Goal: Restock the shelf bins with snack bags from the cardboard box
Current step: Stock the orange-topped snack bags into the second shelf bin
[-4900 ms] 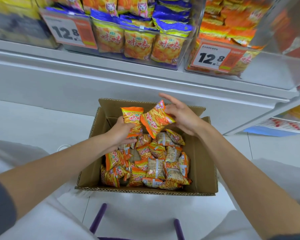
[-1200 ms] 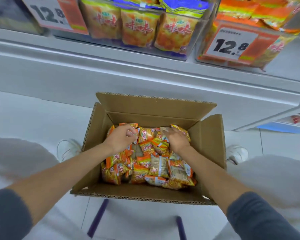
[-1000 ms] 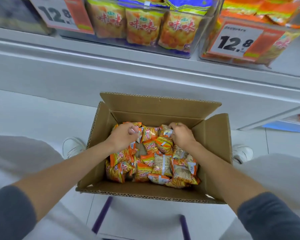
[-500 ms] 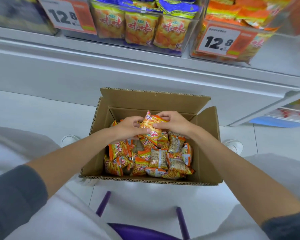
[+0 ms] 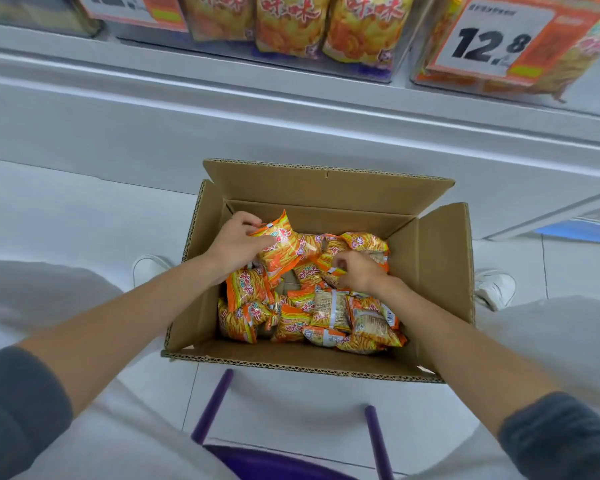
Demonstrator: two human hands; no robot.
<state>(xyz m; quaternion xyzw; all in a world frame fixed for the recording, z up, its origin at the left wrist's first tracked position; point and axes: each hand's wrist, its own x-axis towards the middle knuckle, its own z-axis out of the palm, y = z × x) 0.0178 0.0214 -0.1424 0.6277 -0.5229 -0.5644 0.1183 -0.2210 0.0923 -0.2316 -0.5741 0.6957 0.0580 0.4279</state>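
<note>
White floor (image 5: pixel 66 209) tiles carry the open box (image 5: pixel 440 258), below the shelf (image 5: pixel 291 109) whose bins (image 5: pixel 378 72) sit at 12 o'clock. Both forearms reach down into the box. The left hand (image 5: pixel 236 247), at the box's 10 o'clock, grips an orange bag (image 5: pixel 281 244) raised above the pile (image 5: pixel 326 313). The right hand (image 5: pixel 357 273), at centre with fingers curled, pinches a second bag (image 5: pixel 326 271) lying there.

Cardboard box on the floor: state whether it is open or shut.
Open: the brown cardboard box has its flaps folded back, and orange snack bags lie exposed inside.
</note>
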